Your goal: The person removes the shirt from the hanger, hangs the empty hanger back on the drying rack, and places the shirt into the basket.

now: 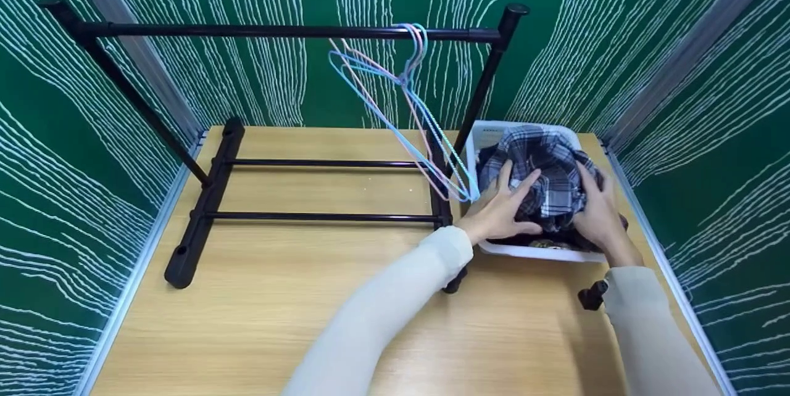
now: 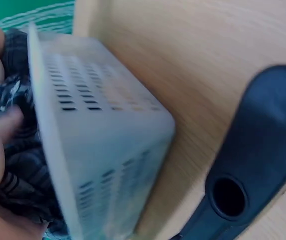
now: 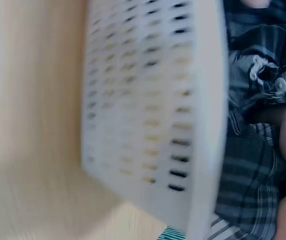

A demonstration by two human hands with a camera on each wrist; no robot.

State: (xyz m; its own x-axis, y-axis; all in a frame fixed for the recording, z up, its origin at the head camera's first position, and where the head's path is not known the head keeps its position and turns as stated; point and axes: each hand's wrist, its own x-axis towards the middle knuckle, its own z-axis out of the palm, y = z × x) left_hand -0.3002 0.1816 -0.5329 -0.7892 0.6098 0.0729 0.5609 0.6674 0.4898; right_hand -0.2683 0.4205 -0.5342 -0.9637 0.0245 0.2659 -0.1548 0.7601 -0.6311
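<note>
A dark plaid shirt [image 1: 558,189] with a button showing lies bunched on other dark cloth in a white plastic basket [image 1: 543,253]. My left hand [image 1: 497,211] rests on the shirt's near left side, fingers spread. In the left wrist view, its thumb touches the plaid cloth [image 2: 25,165]. On the shirt's right side lies my right hand [image 1: 598,214], its visible fingers fairly straight. The right wrist view shows its thumb [image 3: 270,116] going into a fold, with the tip hidden.
A black garment rack [image 1: 278,31] stands left of the basket. Pink and blue hangers [image 1: 404,78] hang at its right end, their lower corners close to my left hand. A small black piece [image 1: 592,296] lies near my right sleeve. Green walls with white lines [image 1: 728,155] enclose the wooden surface [image 1: 278,297].
</note>
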